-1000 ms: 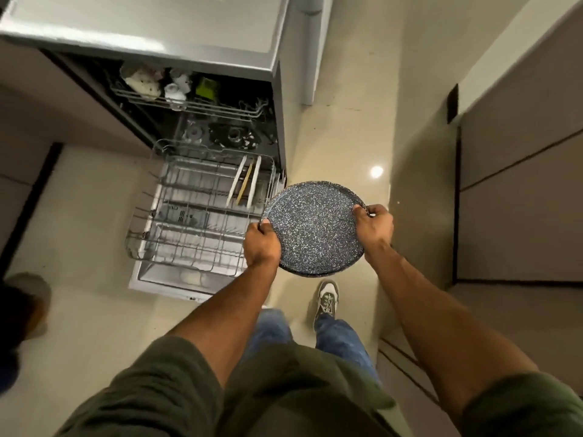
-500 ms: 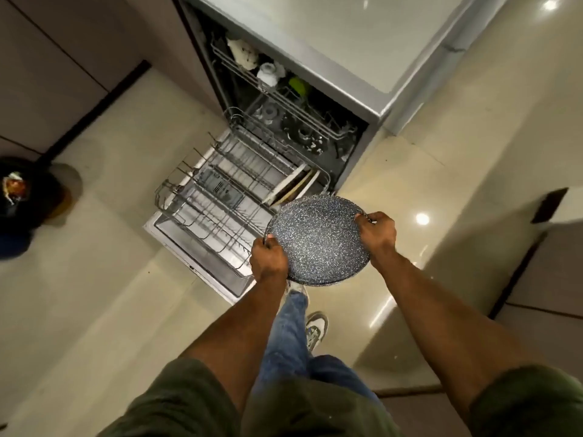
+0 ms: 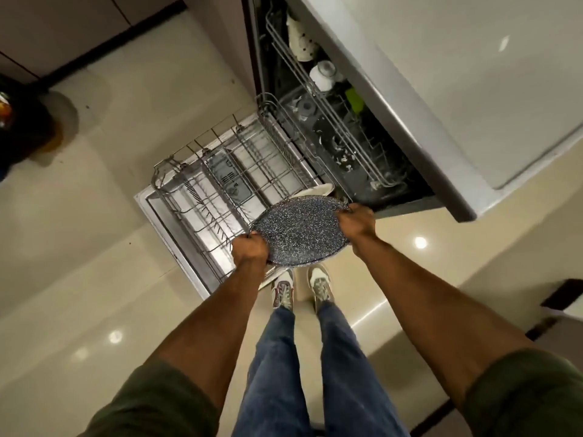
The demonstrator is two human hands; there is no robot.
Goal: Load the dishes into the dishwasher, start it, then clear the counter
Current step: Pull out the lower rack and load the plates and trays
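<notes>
**Speckled plate** point(image 3: 301, 230): round and dark with pale flecks. It is held nearly flat above the side of the lower rack point(image 3: 220, 184) nearest the person, not yet set among the tines. It covers that side of the rack, and whether it touches the wire cannot be told.

**Left hand** point(image 3: 250, 249): wrapped over the plate's near-left rim. The fingertips are hidden beneath the plate.

**Right hand** point(image 3: 358, 220): wrapped over the far-right rim in the same way, fingertips out of sight.

**Lower rack**: grey wire, standing out of the tub over the open dishwasher door point(image 3: 176, 247). Most of the tines in view are bare.

**Pale plate** point(image 3: 320, 189): in the lower rack, just beyond the speckled plate. Only a sliver shows, and how many stand there cannot be told.

**Upper rack** point(image 3: 331, 121): above and behind the lower rack, in the dark tub, partly under the counter point(image 3: 441, 74). It holds a white cup point(image 3: 323, 75), a pale spotted piece point(image 3: 301, 42) and a green item point(image 3: 355, 100), whose shapes are unclear. Darker ware near them is hard to make out.

**Shoes** point(image 3: 282, 291): a pair on the floor just beside the lower rack. The toes are partly hidden under the speckled plate.

**Dark object** point(image 3: 19, 127): well apart from the lower rack, on the side opposite the tub. It is cut off by the frame edge and cannot be identified.
</notes>
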